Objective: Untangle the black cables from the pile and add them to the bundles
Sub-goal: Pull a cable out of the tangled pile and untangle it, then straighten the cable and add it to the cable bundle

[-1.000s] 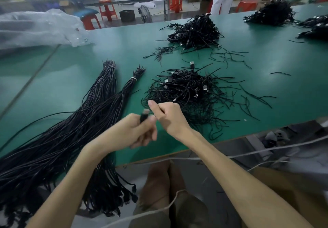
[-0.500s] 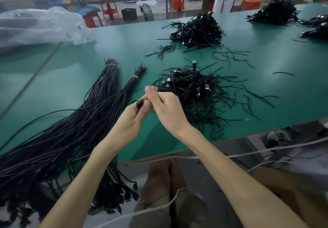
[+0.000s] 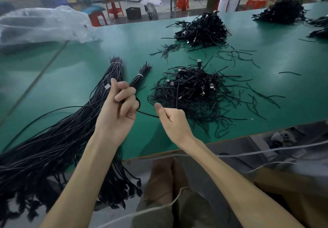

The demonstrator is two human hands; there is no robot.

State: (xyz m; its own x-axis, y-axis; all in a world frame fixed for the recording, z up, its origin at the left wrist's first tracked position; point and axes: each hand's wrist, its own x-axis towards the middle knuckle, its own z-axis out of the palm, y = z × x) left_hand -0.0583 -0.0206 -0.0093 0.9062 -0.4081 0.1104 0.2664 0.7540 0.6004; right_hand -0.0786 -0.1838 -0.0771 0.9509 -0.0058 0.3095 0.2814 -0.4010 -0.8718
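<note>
- Clear plastic bag (image 3: 42, 23) — crumpled at 10 o'clock on the green table (image 3: 85, 62).
- Red stool (image 3: 113, 9), black crate (image 3: 133, 12) — 12 o'clock, beyond the table.
- White cord (image 3: 248, 154), 5 o'clock.

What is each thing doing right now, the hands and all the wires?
left hand: fingers curled round the black cable, silver plug poking out.
right hand: pinching the same cable.
black cable: runs between both hands.
near pile: tangled, lying on the green table.
big bundle: tied with a white band.
small bundle: tied the same way.
plastic bag: crumpled.
</note>
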